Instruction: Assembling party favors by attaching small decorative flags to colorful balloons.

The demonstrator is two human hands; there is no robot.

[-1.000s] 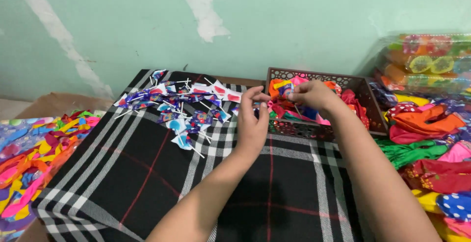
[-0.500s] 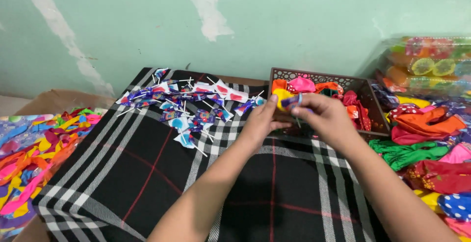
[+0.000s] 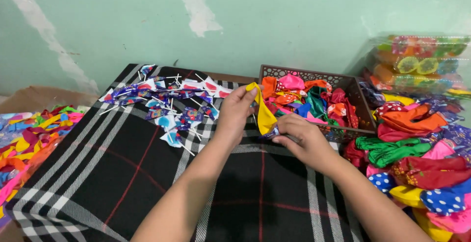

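1. The left hand (image 3: 236,108) is pinching the neck of one yellow balloon (image 3: 264,112), which is hanging limp just in front of the brown lattice basket (image 3: 351,86).
2. The right hand (image 3: 305,141) is closing its fingers on a small wrapped piece at the balloon's lower end.
3. Nothing is standing between the hands and the basket, which is holding many uncounted balloons.
4. Left of the basket, a pile of wrapped lollipops (image 3: 167,102) is lying on the black plaid cloth (image 3: 98,173).
5. Right of the basket, loose balloons (image 3: 422,158) are heaping up.
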